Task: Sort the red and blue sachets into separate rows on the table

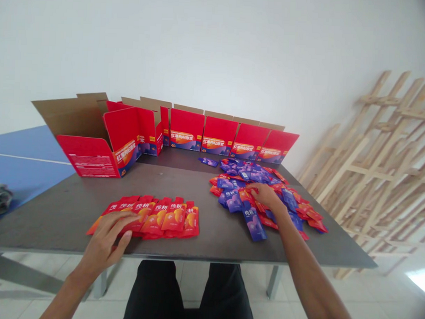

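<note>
My left hand [108,239] lies with its fingers stretched flat over the left end of a fanned row of red sachets [161,218] near the table's front edge. My right hand [265,195] reaches into a loose pile of purple and red sachets [263,189] on the right; its fingers curl down onto a red sachet there, and I cannot see whether they grip it. One long purple sachet [254,222] sticks out of the pile toward me.
A large open red carton [94,141] stands at the back left of the dark table [205,178]. A row of smaller red boxes [216,136] lines the back edge. Wooden frames [383,165] lean on the wall at right. A blue table [24,157] adjoins on the left.
</note>
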`<action>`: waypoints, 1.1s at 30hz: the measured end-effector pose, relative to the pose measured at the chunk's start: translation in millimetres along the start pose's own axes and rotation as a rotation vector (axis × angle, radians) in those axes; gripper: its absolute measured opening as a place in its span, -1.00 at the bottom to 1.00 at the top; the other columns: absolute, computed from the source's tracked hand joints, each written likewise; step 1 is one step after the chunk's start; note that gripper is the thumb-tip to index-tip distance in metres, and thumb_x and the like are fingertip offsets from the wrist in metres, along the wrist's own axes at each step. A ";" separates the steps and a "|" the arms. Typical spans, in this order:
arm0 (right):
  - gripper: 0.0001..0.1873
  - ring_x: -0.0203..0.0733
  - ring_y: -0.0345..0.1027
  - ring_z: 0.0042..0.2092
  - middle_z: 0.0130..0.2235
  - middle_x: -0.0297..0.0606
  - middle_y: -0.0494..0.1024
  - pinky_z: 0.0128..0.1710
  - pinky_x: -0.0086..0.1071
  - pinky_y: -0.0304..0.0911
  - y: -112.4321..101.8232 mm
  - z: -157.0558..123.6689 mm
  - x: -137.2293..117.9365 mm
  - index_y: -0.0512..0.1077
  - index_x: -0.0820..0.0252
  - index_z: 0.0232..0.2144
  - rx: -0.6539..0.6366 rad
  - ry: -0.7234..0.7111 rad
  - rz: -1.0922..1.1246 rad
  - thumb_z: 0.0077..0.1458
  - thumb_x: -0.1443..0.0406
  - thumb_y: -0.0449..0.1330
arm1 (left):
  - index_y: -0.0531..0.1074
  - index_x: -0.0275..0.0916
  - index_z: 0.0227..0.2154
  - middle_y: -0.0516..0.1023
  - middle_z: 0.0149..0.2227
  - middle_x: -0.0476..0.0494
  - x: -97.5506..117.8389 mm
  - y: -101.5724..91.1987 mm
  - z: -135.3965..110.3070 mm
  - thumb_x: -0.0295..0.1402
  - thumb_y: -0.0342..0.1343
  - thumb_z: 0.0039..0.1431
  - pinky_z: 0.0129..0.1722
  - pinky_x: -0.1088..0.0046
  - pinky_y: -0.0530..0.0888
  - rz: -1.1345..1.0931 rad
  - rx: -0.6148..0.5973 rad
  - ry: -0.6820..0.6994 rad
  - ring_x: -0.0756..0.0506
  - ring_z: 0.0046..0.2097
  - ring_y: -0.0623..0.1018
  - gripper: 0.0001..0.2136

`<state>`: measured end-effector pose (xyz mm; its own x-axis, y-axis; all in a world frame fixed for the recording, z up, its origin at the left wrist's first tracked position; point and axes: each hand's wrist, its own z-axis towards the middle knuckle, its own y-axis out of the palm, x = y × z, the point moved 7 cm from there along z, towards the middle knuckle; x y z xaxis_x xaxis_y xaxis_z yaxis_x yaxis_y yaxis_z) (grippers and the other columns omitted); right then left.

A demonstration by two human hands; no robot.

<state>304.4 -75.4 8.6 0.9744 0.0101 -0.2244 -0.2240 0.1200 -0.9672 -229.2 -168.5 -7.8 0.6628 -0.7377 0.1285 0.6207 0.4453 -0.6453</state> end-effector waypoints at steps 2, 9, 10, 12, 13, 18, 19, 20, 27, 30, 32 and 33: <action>-0.58 -0.10 0.49 0.16 0.13 -0.24 0.63 0.22 -0.32 0.29 1.9 -0.9 4.0 0.57 0.07 0.12 -0.019 -0.012 -0.030 0.26 0.31 0.13 | 0.46 -0.11 0.05 0.55 0.02 -0.23 -0.7 -2.5 -0.4 -0.31 -0.01 0.38 0.12 0.04 0.47 -0.007 0.030 -0.035 -0.29 0.06 0.56 -0.73; -0.49 -0.02 0.58 0.06 0.11 -0.15 0.64 0.05 -0.27 0.41 1.0 -4.2 5.5 0.46 0.01 0.26 -0.058 -0.086 -0.236 0.31 0.30 0.11 | 0.44 -0.10 -0.05 0.50 -0.07 -0.23 -22.5 -32.9 -4.4 -0.31 -0.08 0.42 0.06 -0.04 0.47 0.025 0.206 -0.263 -0.31 0.00 0.53 -0.79; -0.50 0.00 0.58 0.04 0.09 -0.13 0.65 0.04 -0.26 0.42 -0.5 -4.9 5.1 0.46 0.02 0.27 -0.049 -0.094 -0.267 0.33 0.29 0.09 | 0.44 -0.10 -0.06 0.50 -0.07 -0.24 -28.6 -37.2 -5.3 -0.29 -0.08 0.42 0.07 -0.04 0.46 0.043 0.206 -0.288 -0.32 0.01 0.52 -0.79; -0.52 0.00 0.61 0.01 0.04 -0.08 0.68 0.00 -0.27 0.43 -4.5 -8.2 3.8 0.47 0.05 0.27 -0.016 -0.101 -0.310 0.37 0.28 0.05 | 0.45 -0.08 -0.06 0.50 -0.05 -0.24 -41.0 -41.8 -6.5 -0.24 -0.09 0.42 0.12 -0.05 0.44 0.074 0.170 -0.318 -0.34 0.04 0.51 -0.77; -0.52 0.00 0.62 -0.02 0.00 -0.06 0.69 -0.01 -0.28 0.43 -7.0 -11.3 2.6 0.47 0.07 0.26 0.005 -0.099 -0.318 0.37 0.28 0.04 | 0.46 -0.07 -0.05 0.51 -0.04 -0.25 -46.5 -41.6 -6.6 -0.21 -0.10 0.42 0.14 -0.05 0.43 0.081 0.135 -0.321 -0.35 0.06 0.51 -0.75; -0.57 -0.05 0.62 -0.02 0.01 -0.08 0.69 0.03 -0.30 0.45 -25.3 -47.5 -22.3 0.58 0.15 0.13 0.178 -0.077 -0.106 0.37 0.28 0.04 | 0.42 -0.04 0.15 0.55 0.13 -0.23 -63.7 -23.0 -8.0 -0.13 -0.15 0.44 0.22 0.01 0.41 0.050 -0.075 -0.274 -0.33 0.15 0.53 -0.63; -0.58 -0.05 0.61 0.01 0.03 -0.10 0.68 0.07 -0.30 0.45 -29.4 -58.6 -33.0 0.60 0.15 0.10 0.224 -0.072 -0.039 0.37 0.28 0.05 | 0.42 -0.05 0.18 0.55 0.16 -0.22 -66.1 -18.3 -9.1 -0.12 -0.15 0.45 0.24 0.02 0.41 0.046 -0.108 -0.269 -0.32 0.16 0.54 -0.61; -0.59 -0.06 0.60 0.04 0.06 -0.12 0.67 0.09 -0.30 0.44 -33.0 -70.3 -46.3 0.61 0.14 0.09 0.270 -0.067 0.022 0.36 0.28 0.05 | 0.42 -0.04 0.20 0.56 0.18 -0.20 -68.4 -13.9 -10.6 -0.10 -0.15 0.45 0.25 0.03 0.40 0.043 -0.138 -0.268 -0.31 0.18 0.54 -0.59; -0.58 -0.09 0.61 0.03 0.05 -0.19 0.67 0.07 -0.30 0.49 -20.6 -117.6 -193.3 0.62 0.07 0.07 0.401 -0.144 0.282 0.38 0.30 0.01 | 0.48 -0.10 0.18 0.60 0.16 -0.17 -76.0 1.2 -19.4 -0.05 -0.22 0.50 0.32 0.02 0.34 -0.029 -0.265 -0.295 -0.28 0.22 0.52 -0.53; -0.53 -0.15 0.52 0.17 0.14 -0.22 0.62 0.17 -0.31 0.43 0.9 -109.6 -263.4 0.57 0.09 0.13 0.372 -0.286 0.334 0.35 0.42 -0.01 | 0.50 -0.12 0.18 0.58 0.18 -0.21 -75.5 1.4 -20.0 0.01 -0.25 0.50 0.32 0.03 0.34 -0.049 -0.281 -0.338 -0.27 0.24 0.50 -0.46; -0.52 -0.18 0.46 0.23 0.18 -0.20 0.59 0.20 -0.33 0.40 18.5 -99.2 -303.4 0.50 0.12 0.19 0.302 -0.351 0.319 0.35 0.45 -0.01 | 0.49 -0.13 0.20 0.56 0.21 -0.22 -75.0 1.5 -20.2 0.03 -0.26 0.50 0.33 0.02 0.33 -0.060 -0.282 -0.358 -0.28 0.26 0.49 -0.44; -0.52 -0.19 0.44 0.26 0.20 -0.19 0.57 0.22 -0.32 0.38 27.1 -94.0 -321.2 0.47 0.14 0.21 0.262 -0.372 0.299 0.36 0.45 -0.01 | 0.49 -0.14 0.21 0.55 0.22 -0.23 -75.0 1.7 -20.5 0.04 -0.27 0.50 0.34 0.02 0.32 -0.065 -0.280 -0.363 -0.28 0.26 0.49 -0.43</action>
<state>-16.3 -168.7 43.2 0.8199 0.4270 -0.3813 -0.5266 0.3013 -0.7949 -286.4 -122.8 -34.0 0.7612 -0.5116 0.3986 0.5618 0.2132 -0.7993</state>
